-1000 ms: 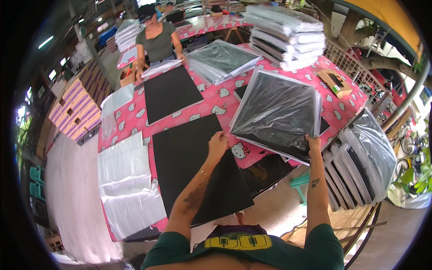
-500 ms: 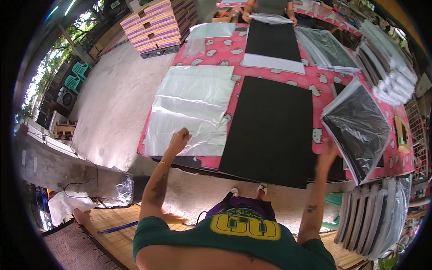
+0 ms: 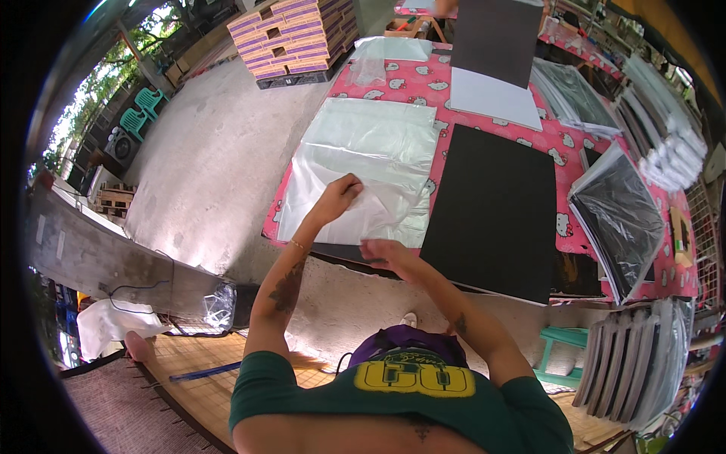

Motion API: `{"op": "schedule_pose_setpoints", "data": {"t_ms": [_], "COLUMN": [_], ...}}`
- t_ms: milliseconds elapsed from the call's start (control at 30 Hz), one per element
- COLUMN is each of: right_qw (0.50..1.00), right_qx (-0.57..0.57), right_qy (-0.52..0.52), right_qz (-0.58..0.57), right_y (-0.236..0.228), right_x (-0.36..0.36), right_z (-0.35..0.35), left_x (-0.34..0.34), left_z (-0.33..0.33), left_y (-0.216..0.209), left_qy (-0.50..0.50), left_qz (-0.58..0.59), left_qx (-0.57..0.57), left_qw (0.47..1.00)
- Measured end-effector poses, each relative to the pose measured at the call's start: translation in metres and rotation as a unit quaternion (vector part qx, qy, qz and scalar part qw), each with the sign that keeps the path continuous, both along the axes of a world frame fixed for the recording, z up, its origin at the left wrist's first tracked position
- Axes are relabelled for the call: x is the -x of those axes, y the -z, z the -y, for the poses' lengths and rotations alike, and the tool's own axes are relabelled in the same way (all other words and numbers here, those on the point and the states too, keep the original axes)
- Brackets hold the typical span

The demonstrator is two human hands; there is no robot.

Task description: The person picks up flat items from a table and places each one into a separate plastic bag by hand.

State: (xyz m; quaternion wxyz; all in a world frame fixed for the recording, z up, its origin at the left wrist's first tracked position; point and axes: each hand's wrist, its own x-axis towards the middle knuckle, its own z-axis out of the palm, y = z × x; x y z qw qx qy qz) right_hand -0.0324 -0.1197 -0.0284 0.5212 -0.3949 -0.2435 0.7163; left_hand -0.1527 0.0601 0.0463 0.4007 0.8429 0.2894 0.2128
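A stack of clear plastic bags (image 3: pixel 363 136) lies on the left side of the table. My left hand (image 3: pixel 342 197) is closed on the top plastic bag and lifts its near part into a fold. Beside the stack's near edge, my right hand (image 3: pixel 387 256) reaches in with its fingers stretched out, slightly smeared by motion. Nothing shows in it. To the right of the bags lies a large black board (image 3: pixel 491 212), its near end at the table's front edge.
The table wears a pink patterned cover (image 3: pixel 560 155). Across it, a person's hand (image 3: pixel 446 6) is near a raised black board (image 3: pixel 495 41) above a white sheet (image 3: pixel 491 98). Plastic-wrapped black boards (image 3: pixel 618 216) lie at right. Stacked cartons (image 3: pixel 291 34) stand beyond the floor at left.
My right hand has swung left from beside the black board to the plastic bags. My left hand has raised the top bag's near part. Across the table, the other black board has been lifted.
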Motion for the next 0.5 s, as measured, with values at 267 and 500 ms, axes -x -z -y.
{"op": "schedule_pose_setpoints", "data": {"t_ms": [267,500], "right_qw": [0.954,0.878], "right_qx": [-0.098,-0.113], "right_qy": [0.262,0.424], "right_qz": [-0.110,-0.193], "right_y": [-0.045,-0.024], "right_x": [-0.006,-0.157], "right_z": [-0.019,0.102], "left_x": [-0.022,0.079], "left_z": [0.063,-0.103], "left_y": [-0.005,0.071], "left_qy": [-0.109,-0.307], "left_qz": [0.064,-0.070], "left_qx": [-0.133,-0.348], "left_qw": [0.983,0.883]}}
